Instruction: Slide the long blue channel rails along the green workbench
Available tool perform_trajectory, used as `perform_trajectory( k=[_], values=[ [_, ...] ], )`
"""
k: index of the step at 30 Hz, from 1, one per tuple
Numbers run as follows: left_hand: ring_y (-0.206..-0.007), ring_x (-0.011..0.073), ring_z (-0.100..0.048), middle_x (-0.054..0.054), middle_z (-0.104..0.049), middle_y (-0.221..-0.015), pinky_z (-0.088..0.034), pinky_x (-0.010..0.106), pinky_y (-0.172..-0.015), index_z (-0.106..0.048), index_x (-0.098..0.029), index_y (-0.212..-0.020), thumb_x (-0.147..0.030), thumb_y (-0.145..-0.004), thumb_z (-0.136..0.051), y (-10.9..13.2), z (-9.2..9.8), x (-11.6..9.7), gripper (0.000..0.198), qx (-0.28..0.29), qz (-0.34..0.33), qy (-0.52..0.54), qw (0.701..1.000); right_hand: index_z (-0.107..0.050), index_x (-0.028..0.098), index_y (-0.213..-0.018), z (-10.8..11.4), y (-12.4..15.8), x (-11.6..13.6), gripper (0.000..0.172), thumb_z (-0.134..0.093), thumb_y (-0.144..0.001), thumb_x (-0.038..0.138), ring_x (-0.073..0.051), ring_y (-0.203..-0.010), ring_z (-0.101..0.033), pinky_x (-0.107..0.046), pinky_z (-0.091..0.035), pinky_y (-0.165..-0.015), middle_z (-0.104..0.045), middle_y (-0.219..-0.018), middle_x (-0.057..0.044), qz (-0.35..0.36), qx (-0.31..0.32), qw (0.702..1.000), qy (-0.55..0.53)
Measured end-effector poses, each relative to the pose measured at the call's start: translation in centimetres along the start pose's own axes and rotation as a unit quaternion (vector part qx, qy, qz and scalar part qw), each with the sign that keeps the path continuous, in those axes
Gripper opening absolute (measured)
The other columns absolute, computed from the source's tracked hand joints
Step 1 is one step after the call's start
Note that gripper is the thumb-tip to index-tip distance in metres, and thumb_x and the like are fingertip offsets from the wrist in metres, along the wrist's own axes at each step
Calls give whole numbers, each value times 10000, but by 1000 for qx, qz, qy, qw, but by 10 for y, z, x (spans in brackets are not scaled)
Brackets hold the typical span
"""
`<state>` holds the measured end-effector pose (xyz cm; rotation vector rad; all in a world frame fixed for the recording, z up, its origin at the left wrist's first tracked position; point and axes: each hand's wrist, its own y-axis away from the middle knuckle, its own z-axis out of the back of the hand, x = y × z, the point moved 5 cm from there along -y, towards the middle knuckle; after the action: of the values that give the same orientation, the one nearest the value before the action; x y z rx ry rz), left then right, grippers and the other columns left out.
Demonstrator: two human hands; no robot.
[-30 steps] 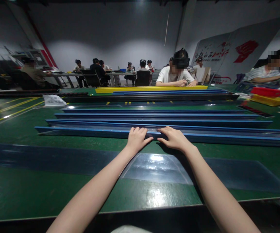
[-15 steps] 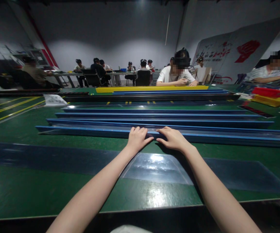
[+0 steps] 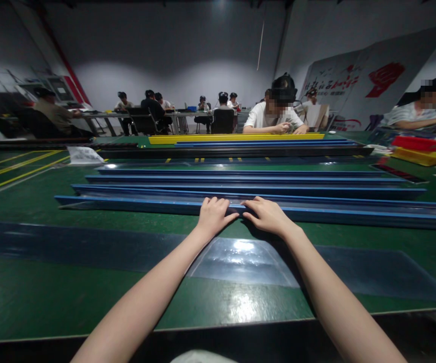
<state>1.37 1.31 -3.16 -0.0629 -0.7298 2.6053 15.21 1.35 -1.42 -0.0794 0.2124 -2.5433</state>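
Observation:
A long blue channel strip [image 3: 138, 202] lies crosswise on the green table [image 3: 127, 302]. My left hand [image 3: 214, 214] grips its near wall, fingers over the top edge and thumb on the front face. Close beside it, my right hand [image 3: 265, 214] holds the same wall in the same way, thumb toward the left thumb. The fingertips inside the channel are partly hidden. Behind it run further blue channel strips [image 3: 157, 178], roughly parallel. A clear plastic sheet [image 3: 240, 262] lies flat on the table under my forearms.
Farther back are a black strip [image 3: 218, 152] and a yellow strip [image 3: 236, 138]. A red tray [image 3: 418, 143] sits above a yellow tray [image 3: 422, 156] at right. A crumpled clear plastic bag [image 3: 85, 155] is at left. A co-worker [image 3: 274, 116] sits across the table.
Almost nothing differs. Both hands keep their hold on the channel strip, which appears to have shifted very slightly to the left.

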Motion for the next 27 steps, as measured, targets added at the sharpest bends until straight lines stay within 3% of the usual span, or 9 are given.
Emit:
perform_trajectory(
  k=[7, 27],
  values=[
    [-792, 218, -518, 61, -629, -790, -292, 341, -692, -556, -181, -775, -545, -809, -442, 0, 0, -1, 382, 5, 0, -1, 1000, -532, 190, -1142, 0, -2, 2, 385, -344, -875, 394, -215, -935, -540, -283, -388, -734, -605, -1022, -114, 1, 6, 1000, 21],
    [-797, 220, -515, 61, -623, -805, -294, 343, -695, -558, -173, -801, -532, -811, -451, 0, 0, -1, 375, -12, -8, -10, 1000, -544, 174, -1111, -1, -2, 3, 353, -392, -866, 378, -207, -1014, -509, -287, -385, -791, -610, -1042, -102, 15, -17, 1000, -1]
  ],
)
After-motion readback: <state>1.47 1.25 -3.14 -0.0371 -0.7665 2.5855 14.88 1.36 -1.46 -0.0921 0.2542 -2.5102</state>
